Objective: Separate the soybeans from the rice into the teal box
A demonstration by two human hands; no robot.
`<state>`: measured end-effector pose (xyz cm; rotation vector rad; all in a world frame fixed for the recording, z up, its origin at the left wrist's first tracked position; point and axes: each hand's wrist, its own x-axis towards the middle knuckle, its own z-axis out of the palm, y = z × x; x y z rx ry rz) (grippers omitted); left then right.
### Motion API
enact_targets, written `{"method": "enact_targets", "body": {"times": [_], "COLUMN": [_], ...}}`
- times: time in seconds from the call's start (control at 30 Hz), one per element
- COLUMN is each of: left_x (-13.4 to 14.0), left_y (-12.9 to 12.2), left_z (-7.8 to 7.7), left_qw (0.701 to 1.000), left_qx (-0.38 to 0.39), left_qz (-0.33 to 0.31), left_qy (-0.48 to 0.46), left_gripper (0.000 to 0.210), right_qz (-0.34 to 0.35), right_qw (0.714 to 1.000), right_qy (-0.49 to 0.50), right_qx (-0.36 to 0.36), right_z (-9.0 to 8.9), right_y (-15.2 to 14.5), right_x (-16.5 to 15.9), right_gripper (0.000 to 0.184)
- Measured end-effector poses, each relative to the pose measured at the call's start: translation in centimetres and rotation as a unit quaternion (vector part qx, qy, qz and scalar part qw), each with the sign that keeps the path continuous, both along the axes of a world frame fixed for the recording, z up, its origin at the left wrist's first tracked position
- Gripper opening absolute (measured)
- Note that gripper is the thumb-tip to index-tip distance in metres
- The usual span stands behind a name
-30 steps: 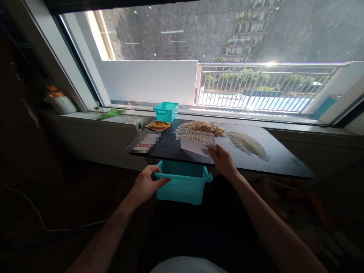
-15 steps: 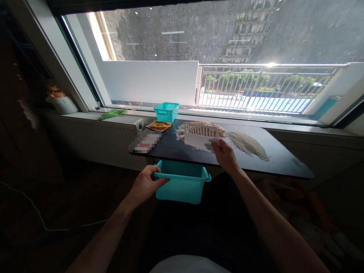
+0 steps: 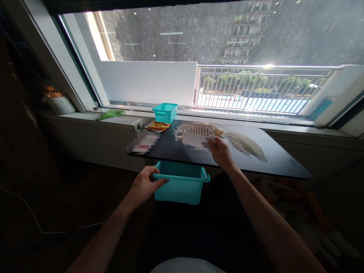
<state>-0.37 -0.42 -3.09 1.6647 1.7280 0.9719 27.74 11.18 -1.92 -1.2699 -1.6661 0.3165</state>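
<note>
My left hand [image 3: 146, 184] is closed on the left rim of a turquoise plastic bin [image 3: 179, 189], thumb outside along the front edge. The bin sits just below the front edge of the black table [image 3: 278, 163]. A white slotted scoop [image 3: 196, 140] is pinched in my right hand [image 3: 222, 151], raised over the table with its slots upward. Behind the scoop lies a heap of tan pellets [image 3: 218, 131], partly hidden by it, with white bits around its left side. A mound of pale grey-white granules [image 3: 246, 146] spreads to the right of my right hand.
A smaller turquoise basket [image 3: 165, 112] stands at the back by the window. In front of it lies an orange packet [image 3: 158, 126], with a blurred-out flat item [image 3: 145, 142] nearer. A radiator [image 3: 113, 132] is at left, bearing a green cloth-like thing [image 3: 112, 115] and a white pot [image 3: 60, 105].
The scoop and my right hand have shifted very slightly left, along with a small shift of the whole view. My left hand keeps its hold on the bin.
</note>
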Motion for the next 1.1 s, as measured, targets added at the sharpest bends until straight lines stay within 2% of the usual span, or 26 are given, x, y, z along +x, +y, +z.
{"method": "enact_targets", "body": {"times": [0.2,0.47,0.67,0.83,1.0,1.1], "left_x": [0.1,0.0,-0.1,0.1,1.0,1.4], "left_y": [-0.1,0.1,0.0,-0.2,-0.2,0.0], "left_z": [0.2,-0.2,-0.2,-0.3,-0.6,-0.9], "left_qw": [1.000,1.000,1.000,1.000,1.000,0.999], "left_qx": [-0.005,0.005,0.006,0.013,0.023,0.036], "left_qz": [0.002,0.005,0.000,-0.003,-0.017,-0.029], "left_qy": [-0.002,0.003,0.002,0.002,0.000,-0.003], "left_gripper": [0.028,0.029,0.028,0.028,0.028,0.029], "right_qz": [-0.008,0.019,0.057,0.042,0.086,0.015], "right_qw": [1.000,1.000,0.997,0.996,0.981,0.988], "right_qy": [-0.007,0.014,0.038,0.070,0.157,0.155], "right_qx": [0.000,0.003,-0.024,-0.035,-0.077,-0.014], "right_z": [-0.1,-0.3,-0.9,-2.1,-2.2,-1.3], "right_y": [-0.1,-0.8,-0.9,-3.6,-6.7,-6.9], "right_x": [-0.1,-0.1,-0.9,-0.9,0.7,2.7], "right_gripper": [0.027,0.029,0.030,0.034,0.043,0.047]}}
